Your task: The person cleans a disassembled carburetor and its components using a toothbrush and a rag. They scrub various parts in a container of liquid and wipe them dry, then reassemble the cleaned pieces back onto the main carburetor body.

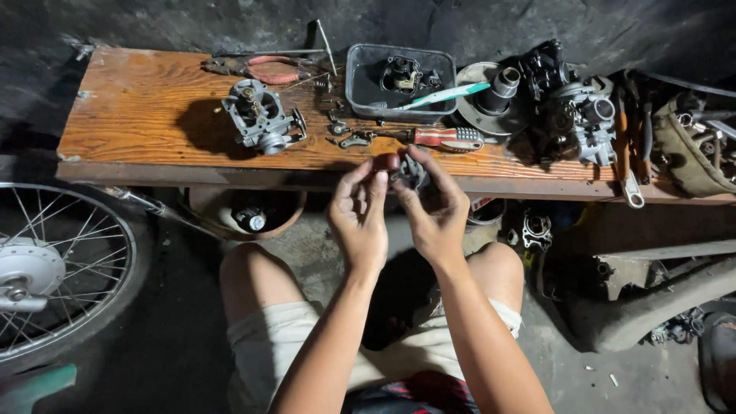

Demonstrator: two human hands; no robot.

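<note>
The long worn orange-brown wooden bench [153, 115] runs across at twelve o'clock, low enough for someone squatting to reach. A spoked motorcycle wheel [54, 268] leans at nine o'clock. A grey metal carburettor body [259, 116] sits at eleven, a black plastic tray [399, 80] of small parts at twelve, and a red-handled screwdriver [445, 138] lies within easy reach. Just below the bench edge, the left hand [359, 218] and right hand [437, 215] close fingertips on a small dark metal part [410, 170], held up close for inspection.
</note>
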